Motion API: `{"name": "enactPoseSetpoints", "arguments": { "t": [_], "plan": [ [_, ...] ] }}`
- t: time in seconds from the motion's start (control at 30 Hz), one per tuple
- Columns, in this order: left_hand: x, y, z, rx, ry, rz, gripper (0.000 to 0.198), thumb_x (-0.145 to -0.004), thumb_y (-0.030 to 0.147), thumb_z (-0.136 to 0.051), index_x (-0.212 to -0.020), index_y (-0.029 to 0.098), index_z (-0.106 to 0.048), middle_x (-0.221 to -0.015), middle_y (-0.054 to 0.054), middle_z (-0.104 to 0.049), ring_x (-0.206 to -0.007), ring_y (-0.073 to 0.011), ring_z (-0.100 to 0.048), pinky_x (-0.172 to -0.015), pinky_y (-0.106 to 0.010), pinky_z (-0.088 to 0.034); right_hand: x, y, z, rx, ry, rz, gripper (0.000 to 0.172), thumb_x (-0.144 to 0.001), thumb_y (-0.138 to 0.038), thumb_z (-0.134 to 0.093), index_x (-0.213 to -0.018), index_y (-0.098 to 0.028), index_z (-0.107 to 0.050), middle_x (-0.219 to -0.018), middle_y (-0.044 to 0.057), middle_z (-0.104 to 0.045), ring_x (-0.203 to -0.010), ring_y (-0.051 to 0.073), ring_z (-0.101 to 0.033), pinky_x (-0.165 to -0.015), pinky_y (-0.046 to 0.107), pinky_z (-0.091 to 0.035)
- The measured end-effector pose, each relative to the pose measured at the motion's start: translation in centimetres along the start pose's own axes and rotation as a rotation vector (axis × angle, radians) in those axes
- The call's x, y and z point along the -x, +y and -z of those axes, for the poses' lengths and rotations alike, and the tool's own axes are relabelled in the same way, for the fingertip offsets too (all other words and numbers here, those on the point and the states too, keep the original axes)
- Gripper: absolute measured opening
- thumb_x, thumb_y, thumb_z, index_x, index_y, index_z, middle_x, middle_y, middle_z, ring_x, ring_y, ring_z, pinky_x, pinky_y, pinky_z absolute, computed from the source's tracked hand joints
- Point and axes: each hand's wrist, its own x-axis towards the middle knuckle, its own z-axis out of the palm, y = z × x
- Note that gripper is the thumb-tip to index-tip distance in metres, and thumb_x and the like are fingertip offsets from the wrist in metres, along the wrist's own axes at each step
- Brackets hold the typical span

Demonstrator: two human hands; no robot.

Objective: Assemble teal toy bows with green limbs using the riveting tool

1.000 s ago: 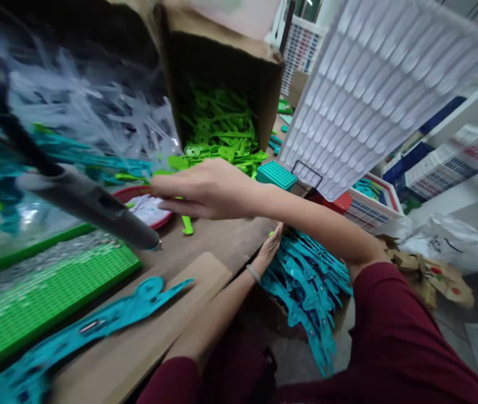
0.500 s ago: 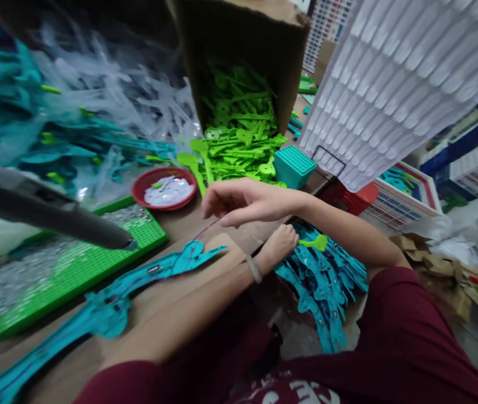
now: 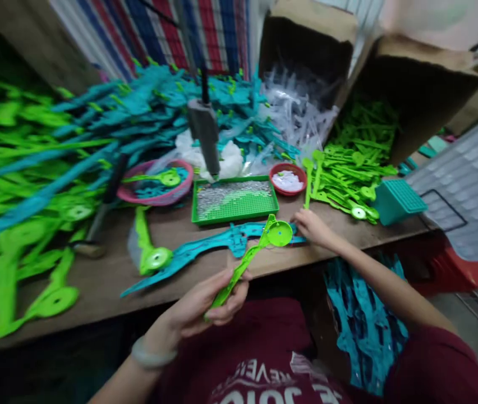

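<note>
My left hand (image 3: 217,297) is closed around a long lime-green plastic piece (image 3: 280,233) with a round, dish-like end. This piece is held above a teal plastic half-shell (image 3: 205,247), which lies on the workbench with its inner side up. By the shell's right end is my right hand (image 3: 315,227), its fingers bent together. What they pinch is too small to make out; a thin wire runs close by. Just beyond those fingertips, another lime-green piece (image 3: 308,182) lies at the edge of a lime-green heap (image 3: 348,174).
A grey power screwdriver (image 3: 206,134) hangs over a green tray (image 3: 239,216) of small metal parts. Nearby stand a pink basket (image 3: 155,198) and a red bowl (image 3: 304,185) of whitish pieces. Teal parts (image 3: 365,320) fill the space below the bench's right edge.
My left hand has come from the teal parts below the bench to over the front edge, bringing the lime-green piece. My right hand has lowered to the shell's end. The view has swung left.
</note>
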Motion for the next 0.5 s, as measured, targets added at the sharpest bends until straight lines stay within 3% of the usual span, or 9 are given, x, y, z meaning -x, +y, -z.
{"name": "enactPoseSetpoints", "arguments": {
  "t": [0.1,0.2,0.33,0.43,0.47,0.5],
  "plan": [
    [1.8,-0.3,1.0,-0.058,0.196,-0.082,0.035,-0.092,0.052,-0.067,-0.101,0.018,-0.067,-0.068,0.006,-0.050,-0.043,-0.0005,-0.022,-0.042,-0.015,-0.024,1.5,0.5,-2.5,0.056,0.018,-0.015,0.013,-0.076,-0.009,-0.052,-0.072,-0.020,-0.059,-0.071,0.004,-0.054,-0.077,0.020,-0.050,-0.078,0.035,-0.043],
    [3.2,-0.2,1.4,-0.211,0.273,-0.087,0.039,-0.093,0.054,-0.063,-0.088,0.016,-0.066,-0.064,0.006,-0.047,-0.046,-0.0025,-0.027,-0.043,-0.017,-0.024,3.3,-0.1,-2.0,0.092,0.026,-0.070,0.010,-0.078,-0.014,-0.052,-0.076,-0.020,-0.060,-0.076,0.004,-0.059,-0.077,0.019,-0.053,-0.075,0.033,-0.043],
    [3.6,2.4,1.9,-0.601,0.089,0.015,0.048,-0.098,0.056,-0.052,-0.075,0.016,-0.064,-0.062,0.001,-0.056,-0.043,-0.0044,-0.035,-0.040,-0.020,-0.022,5.2,-3.0,0.6,0.016,-0.007,-0.238,0.020,-0.086,-0.022,-0.043,-0.085,-0.019,-0.062,-0.061,-0.003,-0.048,-0.055,0.014,-0.045,-0.055,0.025,-0.037],
    [2.2,5.4,1.5,-0.748,-0.092,0.087,0.044,-0.098,0.056,-0.051,-0.093,0.018,-0.072,-0.063,0.000,-0.064,-0.040,-0.0063,-0.040,-0.040,-0.020,-0.027,6.2,-6.7,0.7,-0.222,-0.274,-0.321,0.032,-0.091,-0.039,-0.046,-0.089,-0.018,-0.071,-0.055,-0.004,-0.044,-0.047,0.011,-0.038,-0.048,0.024,-0.033],
    [1.7,6.2,1.0,-0.758,-0.139,0.070,0.045,-0.097,0.057,-0.053,-0.106,0.018,-0.073,-0.065,-0.001,-0.067,-0.042,-0.0076,-0.043,-0.042,-0.020,-0.032,6.5,-7.9,0.3,-0.241,-0.367,-0.282,0.038,-0.092,-0.048,-0.050,-0.088,-0.019,-0.073,-0.058,-0.002,-0.051,-0.051,0.013,-0.045,-0.052,0.026,-0.039],
    [1.3,6.8,0.6,-0.755,-0.173,0.041,0.048,-0.095,0.058,-0.055,-0.117,0.018,-0.072,-0.069,-0.002,-0.069,-0.044,-0.0085,-0.046,-0.044,-0.020,-0.037,6.6,-8.9,-0.3,-0.201,-0.366,-0.241,0.037,-0.089,-0.053,-0.058,-0.085,-0.020,-0.074,-0.066,0.001,-0.060,-0.061,0.017,-0.056,-0.059,0.029,-0.048]
  ]
}}
